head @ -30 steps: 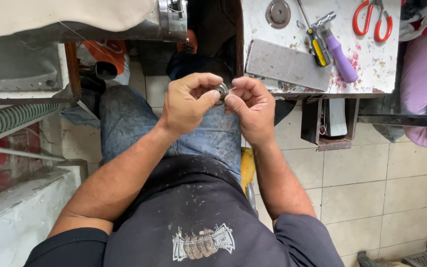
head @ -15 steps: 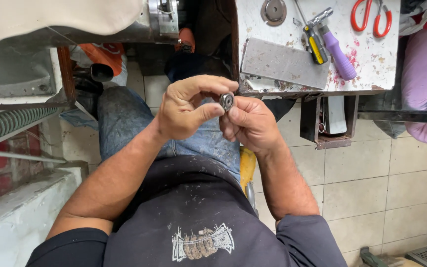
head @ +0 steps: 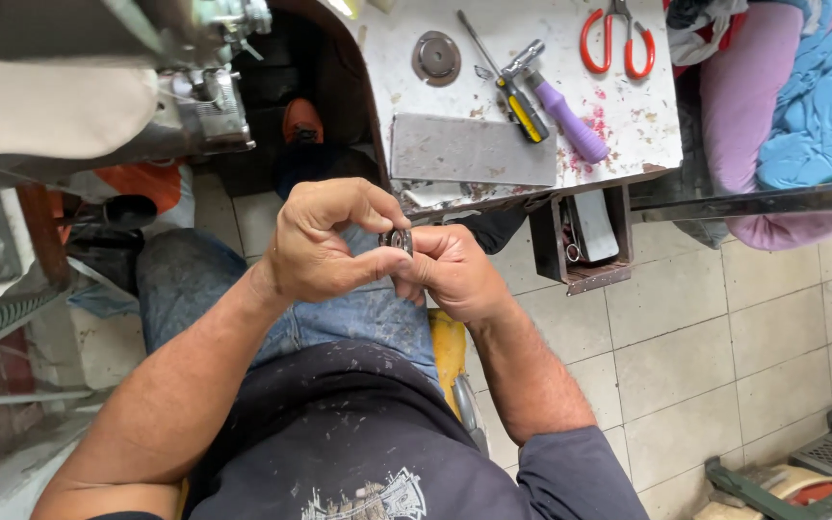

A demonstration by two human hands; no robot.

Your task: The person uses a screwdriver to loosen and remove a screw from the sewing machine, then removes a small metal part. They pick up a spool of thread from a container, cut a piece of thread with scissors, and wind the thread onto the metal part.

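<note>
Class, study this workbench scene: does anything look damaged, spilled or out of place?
Yes: the white bench top is blotched with pink stains beside the purple-handled tool, and its front edge is chipped. Both hands, left and right, pinch a small round metal part.

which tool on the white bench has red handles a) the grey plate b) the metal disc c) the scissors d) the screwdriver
c, the scissors lying at the far edge of the bench have red loop handles, while the screwdriver beside them has a purple handle.
</note>
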